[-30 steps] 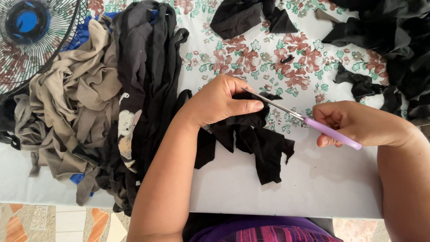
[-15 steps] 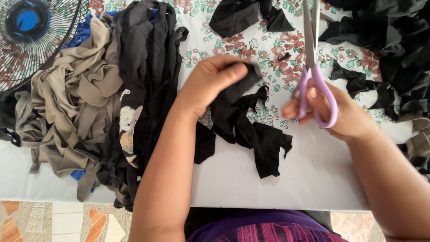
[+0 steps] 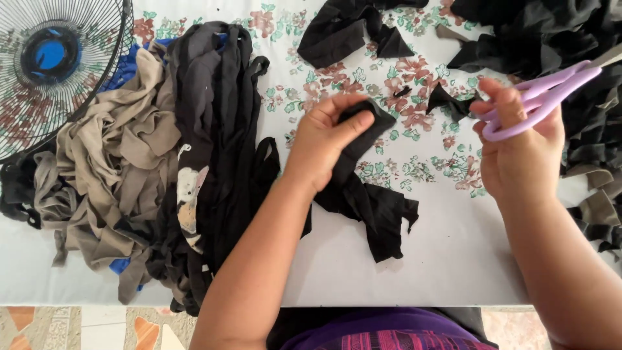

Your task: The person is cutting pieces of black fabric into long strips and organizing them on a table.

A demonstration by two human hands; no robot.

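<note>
At my far left a fan (image 3: 48, 61) with a wire grille and blue hub stands at the bench's (image 3: 453, 259) corner. Beside it lies a heap of beige and black cloth strips (image 3: 155, 175), tangled and draped over the bench edge. My left hand (image 3: 327, 139) is clenched on a black scrap of cloth (image 3: 369, 201), thumb pressed across its upper fold; the scrap is limp and matte, creased, with ragged cut edges, and it trails down from my fingers onto the bare white part of the bench, in front of me at centre. Small black offcuts (image 3: 453, 100) lie on the flowered covering between my hands. My right hand (image 3: 518, 149) grips lilac-handled scissors (image 3: 538, 97), fingers through the loops, raised above the bench. More black cloth (image 3: 557, 39) is piled at the far right.
</note>
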